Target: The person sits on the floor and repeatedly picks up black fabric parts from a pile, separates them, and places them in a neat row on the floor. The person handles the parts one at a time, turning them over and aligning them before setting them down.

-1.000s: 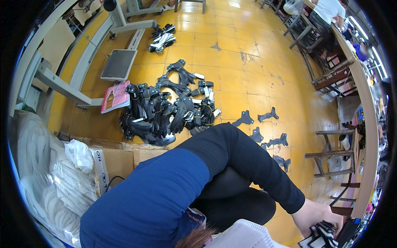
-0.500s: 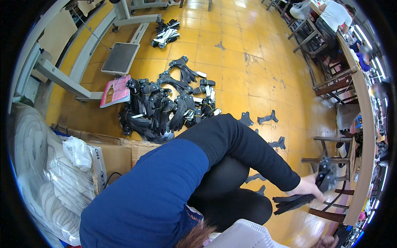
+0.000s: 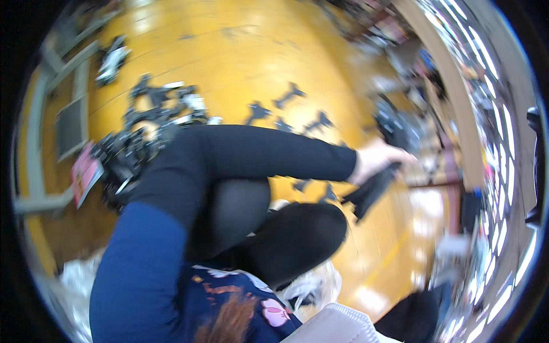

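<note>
My left arm, in a black sleeve, stretches across to the right. At its end my left hand [image 3: 374,161] is closed round a bundle of black strap-like pieces [image 3: 369,194]. The loose strap ends hang below the hand, and the wider, shiny dark end [image 3: 393,123] rises above it. Motion blurs the bundle, so its exact make-up does not show. My right hand is out of sight; only a dark sleeve-like shape shows at the lower right. Several similar flat dark pieces [image 3: 289,95] lie apart on the yellow floor, beyond my forearm.
A heap of banded black bundles [image 3: 131,148] covers the floor at left, beside a pink booklet [image 3: 87,174]. A smaller black-and-white pile [image 3: 113,62] lies farther off. A grey metal stand [image 3: 35,143] is at far left. A long bench edge [image 3: 457,97] runs down the right side.
My view has swung to the right, so the floor piles appear farther left. The left hand still holds the bundle. A blurred hand at the lower right edge no longer shows.
</note>
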### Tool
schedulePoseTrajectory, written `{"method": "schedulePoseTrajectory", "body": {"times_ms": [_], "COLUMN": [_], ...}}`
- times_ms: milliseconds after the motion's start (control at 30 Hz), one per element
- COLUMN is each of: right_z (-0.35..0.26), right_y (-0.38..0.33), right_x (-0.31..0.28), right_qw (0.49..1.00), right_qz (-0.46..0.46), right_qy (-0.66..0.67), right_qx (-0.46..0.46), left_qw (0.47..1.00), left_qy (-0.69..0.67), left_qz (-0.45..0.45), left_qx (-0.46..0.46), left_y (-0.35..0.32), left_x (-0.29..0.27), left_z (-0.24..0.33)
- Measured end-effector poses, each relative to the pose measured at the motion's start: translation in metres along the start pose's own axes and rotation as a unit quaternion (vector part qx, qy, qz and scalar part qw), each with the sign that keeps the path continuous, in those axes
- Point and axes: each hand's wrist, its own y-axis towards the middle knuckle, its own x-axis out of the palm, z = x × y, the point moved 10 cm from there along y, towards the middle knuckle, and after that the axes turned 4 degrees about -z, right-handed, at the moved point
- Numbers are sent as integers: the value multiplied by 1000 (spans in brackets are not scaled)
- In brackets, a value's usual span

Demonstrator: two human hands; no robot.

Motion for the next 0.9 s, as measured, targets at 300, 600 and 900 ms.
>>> {"method": "schedulePoseTrajectory", "body": {"times_ms": [300,600,900], "right_z": [-63,-106,-120], "right_y": [-1,0,-8], "right_x": [-53,-65,-74], "right_qw": [996,992,990], "right_qz": [45,55,51], "right_qy": [-14,-39,-42], "right_qx": [-73,-109,-123], "left_qw": [988,974,968], "left_qy": [-43,-16,58], "left_qz": [-118,-168,-202], "left_qx": [-86,-153,-140], "left_y": [-7,-21,-35], "left_x": [22,26,42], "left_z": [-20,-30,-29]}}
